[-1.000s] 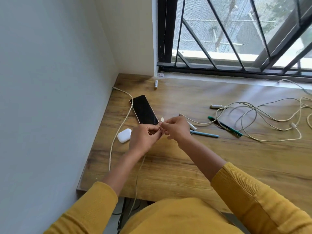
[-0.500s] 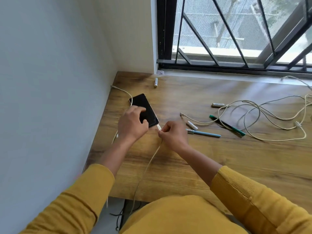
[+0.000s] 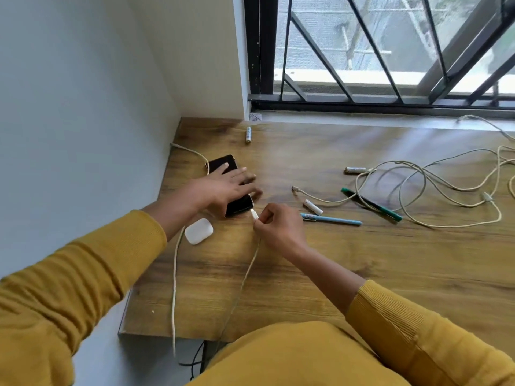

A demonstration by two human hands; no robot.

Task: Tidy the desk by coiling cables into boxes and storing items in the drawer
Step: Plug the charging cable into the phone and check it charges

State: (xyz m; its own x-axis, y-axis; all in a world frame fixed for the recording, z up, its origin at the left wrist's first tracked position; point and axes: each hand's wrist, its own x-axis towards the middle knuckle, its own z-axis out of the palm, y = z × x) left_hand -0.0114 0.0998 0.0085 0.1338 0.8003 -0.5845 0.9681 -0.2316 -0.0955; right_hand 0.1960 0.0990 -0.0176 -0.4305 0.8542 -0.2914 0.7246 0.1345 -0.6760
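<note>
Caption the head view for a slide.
Left hand steadies the phone while the right hand pinches the cable plug.

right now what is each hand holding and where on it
The right hand pinches the white cable just behind its plug, by the phone. The left hand rests flat on the phone, gripping nothing.

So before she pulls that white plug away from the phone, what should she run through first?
1. Phone held steady: ok, the left hand lies flat across it with straight fingers.
2. Grip on the plug: ok, the right hand pinches it at the phone's near end.
3. Plug free of the port: cannot tell, the join is too small to read.
4. Cable free to follow: ok, it hangs slack off the near desk edge.
5. Earbud case out of the way: ok, it sits to the left, apart from the plug.
6. Box for the coil: not ok, none in view.
</note>
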